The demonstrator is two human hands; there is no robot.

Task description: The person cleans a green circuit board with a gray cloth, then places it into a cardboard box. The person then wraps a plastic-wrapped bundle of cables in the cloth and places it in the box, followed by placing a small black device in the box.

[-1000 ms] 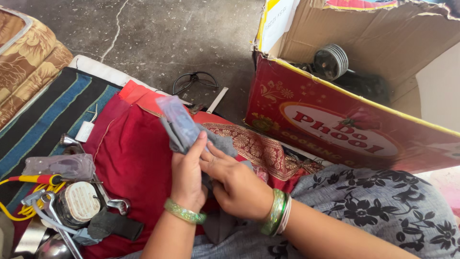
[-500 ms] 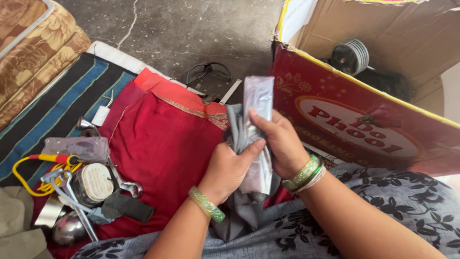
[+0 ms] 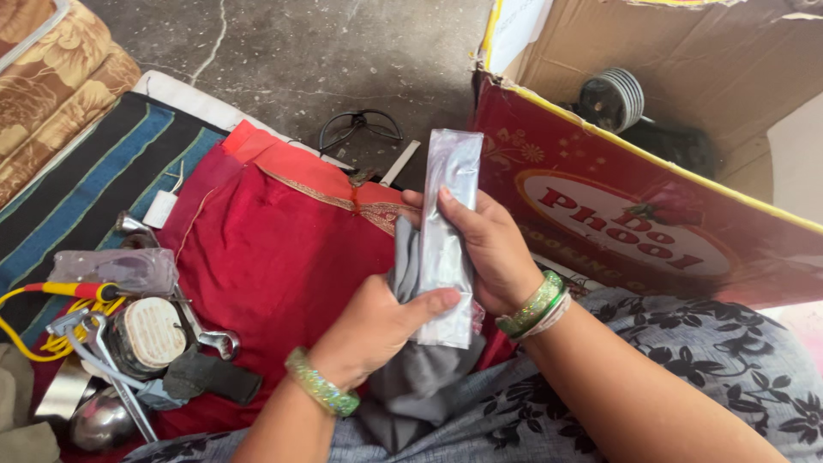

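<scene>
My right hand (image 3: 490,257) gripped the silver pouch (image 3: 447,231) upright; my left hand (image 3: 377,330) pinched the grey cloth (image 3: 420,386), best wiping gently downward.

The middle of the red cloth (image 3: 274,249) lies open. Its left edge is crowded with tools (image 3: 129,343), and a red cardboard box (image 3: 617,214) walls off the right. Bare concrete floor (image 3: 343,60) lies beyond the far edge, with only a black wire ring (image 3: 360,129) there.

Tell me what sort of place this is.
Probably a home floor used as a makeshift repair spot: bare cracked concrete floor, a red cloth spread over a striped mat, loose hand tools, and an open cardboard box of parts.
</scene>
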